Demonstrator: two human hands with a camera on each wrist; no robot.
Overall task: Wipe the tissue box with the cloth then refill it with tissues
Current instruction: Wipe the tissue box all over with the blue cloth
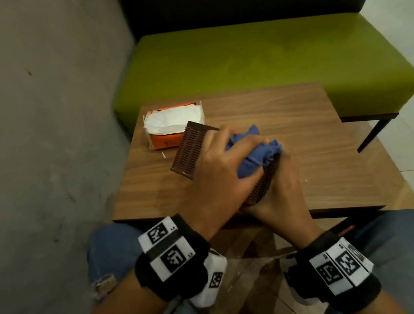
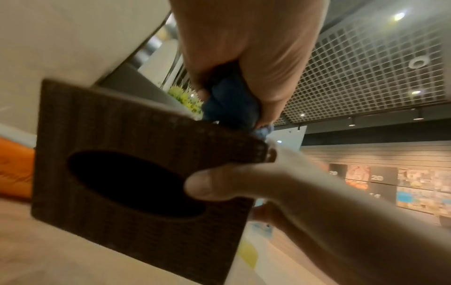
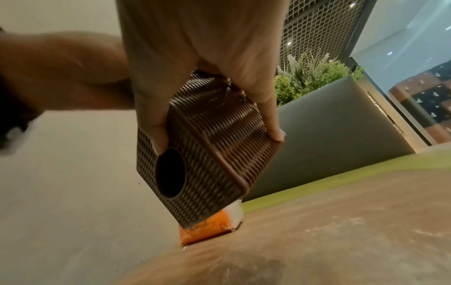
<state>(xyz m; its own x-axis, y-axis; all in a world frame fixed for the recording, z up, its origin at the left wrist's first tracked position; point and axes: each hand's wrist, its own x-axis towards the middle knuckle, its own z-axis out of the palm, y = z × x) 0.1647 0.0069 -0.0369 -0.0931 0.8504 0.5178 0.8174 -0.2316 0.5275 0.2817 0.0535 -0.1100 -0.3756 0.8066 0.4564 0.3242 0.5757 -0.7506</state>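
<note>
A dark brown woven tissue box (image 1: 185, 146) is tilted up off the wooden table (image 1: 288, 117). My left hand (image 1: 237, 152) grips a bunched blue cloth (image 1: 256, 154) and presses it on the box's upper side. My right hand (image 1: 282, 180) holds the box from the right and below. In the right wrist view its thumb (image 3: 156, 138) lies beside the oval opening of the box (image 3: 207, 154), with fingers (image 3: 273, 131) along the far edge. The left wrist view shows the cloth (image 2: 229, 104) at the top edge of the box (image 2: 109, 125). An opened orange pack of white tissues (image 1: 173, 120) lies behind the box.
A green padded bench (image 1: 252, 56) with a dark backrest stands just beyond the table. A grey concrete wall (image 1: 31, 102) closes off the left side. My knees in blue jeans (image 1: 107, 252) are at the table's near edge.
</note>
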